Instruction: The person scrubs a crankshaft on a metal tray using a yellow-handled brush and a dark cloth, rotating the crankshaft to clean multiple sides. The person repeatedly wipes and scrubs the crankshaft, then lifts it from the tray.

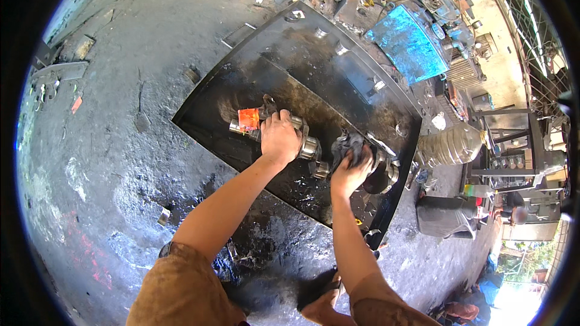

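A shiny metal crankshaft (310,148) lies across a black, oily metal tray (217,81) on the floor. My left hand (281,137) is closed over the shaft towards its left end, beside an orange-red square piece (248,119) resting on it. Further right, my right hand (352,172) grips a dark, crumpled rag (346,144) against the crankshaft. The hand and rag hide part of the shaft there. Past them, its right end shows rounded, shiny parts close to the tray's right wall.
A blue machine (411,42) stands beyond the tray at upper right. To the right are a large, clear plastic jug (450,145), a dark grey container (446,217) and a metal frame stand (504,172). Stained concrete floor (121,163) spreads to the left. My foot (324,306) is below the tray.
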{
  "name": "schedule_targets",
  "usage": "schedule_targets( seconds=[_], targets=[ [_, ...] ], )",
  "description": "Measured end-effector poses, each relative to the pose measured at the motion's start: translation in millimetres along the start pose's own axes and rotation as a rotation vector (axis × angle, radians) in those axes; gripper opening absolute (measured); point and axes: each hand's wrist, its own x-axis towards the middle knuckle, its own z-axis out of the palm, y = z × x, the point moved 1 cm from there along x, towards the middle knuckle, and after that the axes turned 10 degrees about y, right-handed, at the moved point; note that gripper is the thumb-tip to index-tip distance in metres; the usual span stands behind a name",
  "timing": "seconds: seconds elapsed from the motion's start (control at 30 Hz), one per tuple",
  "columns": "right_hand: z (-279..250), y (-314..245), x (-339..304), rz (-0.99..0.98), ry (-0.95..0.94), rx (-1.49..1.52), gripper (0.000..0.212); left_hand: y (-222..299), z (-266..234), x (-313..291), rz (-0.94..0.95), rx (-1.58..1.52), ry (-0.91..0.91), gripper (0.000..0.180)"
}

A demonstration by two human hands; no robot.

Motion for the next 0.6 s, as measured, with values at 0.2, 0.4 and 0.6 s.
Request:
schedule_targets(
  seconds=[0.2, 0.4, 0.6],
  targets=[
    [52, 13, 71, 0.192, -0.055, -0.161, 0.040, 0, 0, -2, -0.012, 0.016, -0.015, 0.044],
    [15, 26, 30, -0.073, -0.288, 0.013, 0.059, 2, -2, 1, -0.011, 0.026, -0.064, 0.043],
    [-50, 25, -33, -0.029, -0.301, 0.058, 0.056, 3, -2, 0, -0.021, 0.022, -0.053, 0.045]
  ],
)
